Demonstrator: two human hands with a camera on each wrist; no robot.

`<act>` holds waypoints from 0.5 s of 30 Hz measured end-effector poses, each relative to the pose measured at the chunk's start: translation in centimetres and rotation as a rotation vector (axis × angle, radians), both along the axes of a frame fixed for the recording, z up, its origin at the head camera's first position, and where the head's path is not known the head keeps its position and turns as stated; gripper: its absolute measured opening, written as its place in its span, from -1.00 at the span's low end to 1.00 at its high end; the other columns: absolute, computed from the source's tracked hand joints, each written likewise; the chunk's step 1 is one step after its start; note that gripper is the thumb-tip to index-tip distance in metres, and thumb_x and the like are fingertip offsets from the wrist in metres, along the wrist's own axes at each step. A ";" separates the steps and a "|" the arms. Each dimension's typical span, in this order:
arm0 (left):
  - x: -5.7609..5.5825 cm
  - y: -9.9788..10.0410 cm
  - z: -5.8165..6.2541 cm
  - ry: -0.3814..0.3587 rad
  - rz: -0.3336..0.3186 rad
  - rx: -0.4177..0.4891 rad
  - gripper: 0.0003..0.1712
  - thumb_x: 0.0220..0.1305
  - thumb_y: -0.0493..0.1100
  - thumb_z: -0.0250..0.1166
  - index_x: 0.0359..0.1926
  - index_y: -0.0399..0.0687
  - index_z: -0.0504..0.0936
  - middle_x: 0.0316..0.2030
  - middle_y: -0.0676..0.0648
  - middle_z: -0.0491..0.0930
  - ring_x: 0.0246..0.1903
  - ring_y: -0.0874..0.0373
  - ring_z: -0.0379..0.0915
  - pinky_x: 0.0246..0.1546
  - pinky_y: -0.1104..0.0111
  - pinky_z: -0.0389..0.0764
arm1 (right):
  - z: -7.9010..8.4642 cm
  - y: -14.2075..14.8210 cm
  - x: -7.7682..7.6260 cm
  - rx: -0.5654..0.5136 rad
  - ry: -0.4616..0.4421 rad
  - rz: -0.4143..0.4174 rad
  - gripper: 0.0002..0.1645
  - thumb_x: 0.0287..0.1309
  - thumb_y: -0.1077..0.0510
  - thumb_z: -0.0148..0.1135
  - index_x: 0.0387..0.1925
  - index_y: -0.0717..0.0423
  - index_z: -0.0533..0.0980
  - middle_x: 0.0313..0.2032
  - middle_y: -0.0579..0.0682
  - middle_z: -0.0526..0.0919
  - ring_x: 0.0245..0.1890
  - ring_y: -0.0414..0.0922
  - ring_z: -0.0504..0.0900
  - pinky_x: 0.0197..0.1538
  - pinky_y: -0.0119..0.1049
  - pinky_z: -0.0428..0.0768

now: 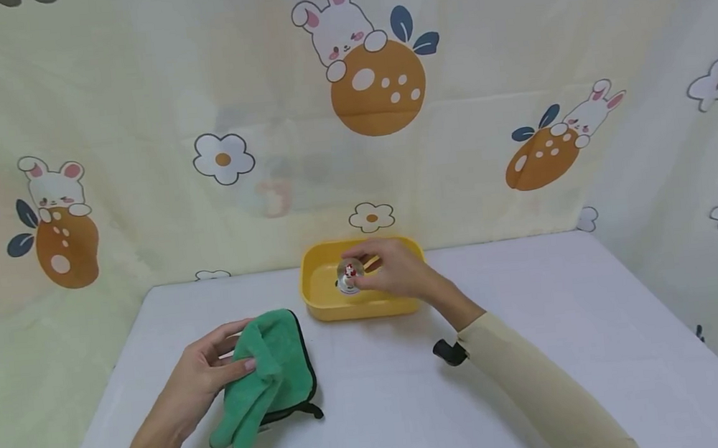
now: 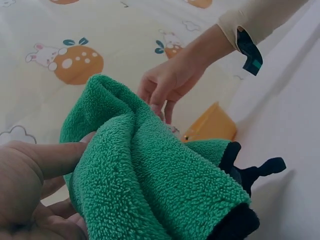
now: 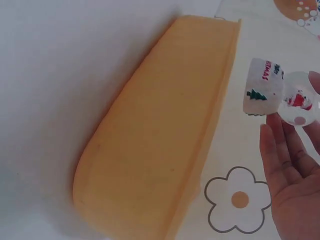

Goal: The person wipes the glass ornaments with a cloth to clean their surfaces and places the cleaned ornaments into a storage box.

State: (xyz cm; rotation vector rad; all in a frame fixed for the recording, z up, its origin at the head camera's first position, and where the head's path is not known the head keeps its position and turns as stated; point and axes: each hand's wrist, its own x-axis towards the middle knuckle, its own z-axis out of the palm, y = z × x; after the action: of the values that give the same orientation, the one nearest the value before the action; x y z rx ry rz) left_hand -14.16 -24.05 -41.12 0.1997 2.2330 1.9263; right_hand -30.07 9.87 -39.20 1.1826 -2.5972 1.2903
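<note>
A small snow globe (image 1: 349, 272) with a red-and-white figure inside is pinched between the thumb and fingers of my right hand (image 1: 391, 270), over the yellow tray (image 1: 367, 309). In the right wrist view its white base (image 3: 262, 87) carries lettering and a green tree, and the globe shows above the tray's rim. My left hand (image 1: 200, 376) grips a green cloth (image 1: 275, 365) with black edging and a black loop, to the left and nearer than the tray. Folds of the cloth hide part of the left fingers.
The tray stands at the far edge of the white table (image 1: 523, 309), against a cream curtain (image 1: 483, 169) printed with rabbits, oranges and flowers. A black strap piece (image 1: 451, 352) hangs at the right sleeve.
</note>
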 end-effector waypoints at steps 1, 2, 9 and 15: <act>0.0 -0.2 0.0 0.000 0.001 -0.001 -0.30 0.27 -0.22 0.42 0.41 -0.11 0.42 0.15 -0.19 0.58 -0.03 -0.02 0.69 -0.08 0.26 0.73 | -0.1 0.0 -0.3 0.011 -0.009 0.011 -0.53 0.13 0.20 0.47 0.10 0.18 0.64 -0.05 -0.05 0.72 -0.07 -0.15 0.67 -0.03 -0.30 0.73; 0.1 -0.3 0.0 -0.002 0.002 -0.001 -0.30 0.27 -0.22 0.42 0.41 -0.12 0.41 0.16 -0.19 0.58 -0.03 -0.01 0.68 -0.08 0.27 0.73 | -0.2 -0.1 -0.7 0.021 -0.014 0.023 -0.54 0.14 0.21 0.46 0.11 0.19 0.63 -0.05 -0.04 0.72 -0.07 -0.14 0.68 -0.02 -0.28 0.73; 0.3 -1.4 -0.5 -0.026 -0.001 -0.002 -0.30 0.30 -0.22 0.40 0.42 -0.15 0.39 0.14 -0.18 0.58 -0.02 -0.01 0.67 -0.07 0.26 0.73 | -0.7 -0.4 -2.5 0.159 -0.018 0.030 -0.52 0.17 0.19 0.43 0.14 0.20 0.62 -0.08 -0.06 0.74 -0.09 -0.18 0.68 -0.04 -0.37 0.71; 0.5 -2.7 -1.1 -0.070 0.023 -0.017 -0.30 0.31 -0.22 0.38 0.42 -0.15 0.38 0.14 -0.12 0.59 0.01 0.05 0.64 -0.06 0.26 0.72 | -0.4 -1.0 -3.6 0.288 -0.008 0.011 -0.52 0.20 0.14 0.42 0.15 0.17 0.62 -0.06 -0.06 0.76 -0.12 -0.18 0.65 0.01 -0.28 0.66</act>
State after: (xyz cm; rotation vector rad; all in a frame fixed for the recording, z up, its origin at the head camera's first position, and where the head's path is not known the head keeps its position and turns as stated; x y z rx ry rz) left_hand -13.69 -26.74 -42.18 0.1032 2.2156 1.8944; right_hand -33.67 8.89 -39.61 1.2287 -2.8585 0.9454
